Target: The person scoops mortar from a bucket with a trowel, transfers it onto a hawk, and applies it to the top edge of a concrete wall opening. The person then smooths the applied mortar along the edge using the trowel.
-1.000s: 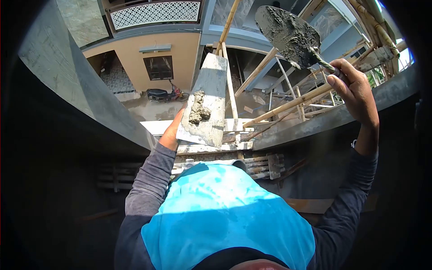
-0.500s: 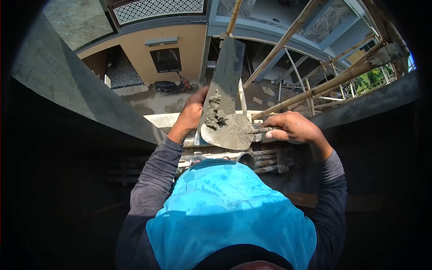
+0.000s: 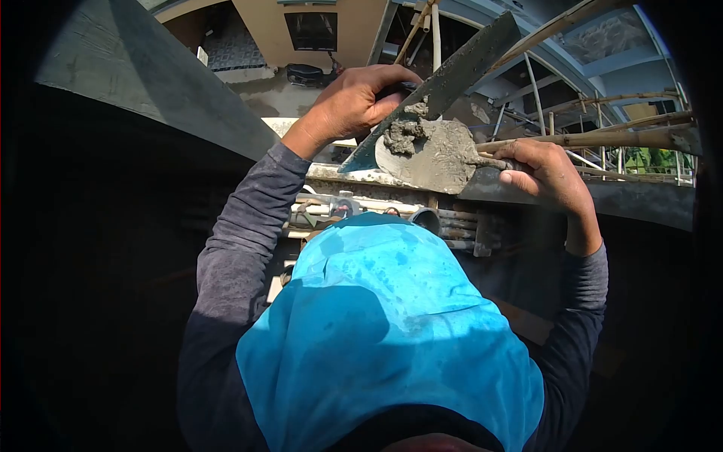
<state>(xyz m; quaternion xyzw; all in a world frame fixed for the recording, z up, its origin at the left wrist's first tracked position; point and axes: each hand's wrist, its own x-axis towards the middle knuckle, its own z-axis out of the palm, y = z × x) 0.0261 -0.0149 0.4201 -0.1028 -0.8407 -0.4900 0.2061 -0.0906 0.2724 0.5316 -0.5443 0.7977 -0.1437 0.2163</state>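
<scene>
Fingers of both hands are clenched on tools as I watch this feed. My left hand (image 3: 350,102) is wrapped over the upper edge of the plastering float (image 3: 452,71), gripping it from behind so the long blade slants up and to the right. My right hand (image 3: 548,175) is closed round the handle of the brick trowel (image 3: 433,154), whose rounded blade lies flat against the lower end of the float.

What has changed in the last second: the trowel was raised high at the right, loaded and well apart from the float; now it is down and touching it, with the wet mortar (image 3: 407,134) heaped where the two blades meet. The float has also tipped from nearly upright to a clear slant, and both hands sit closer together.

I judge from this that the mortar is being gathered and worked between the two blades, so the load is still being readied and has not yet gone onto a surface. Behind the tools run the bamboo scaffold poles (image 3: 602,139) and the grey concrete ledge (image 3: 640,200).
</scene>
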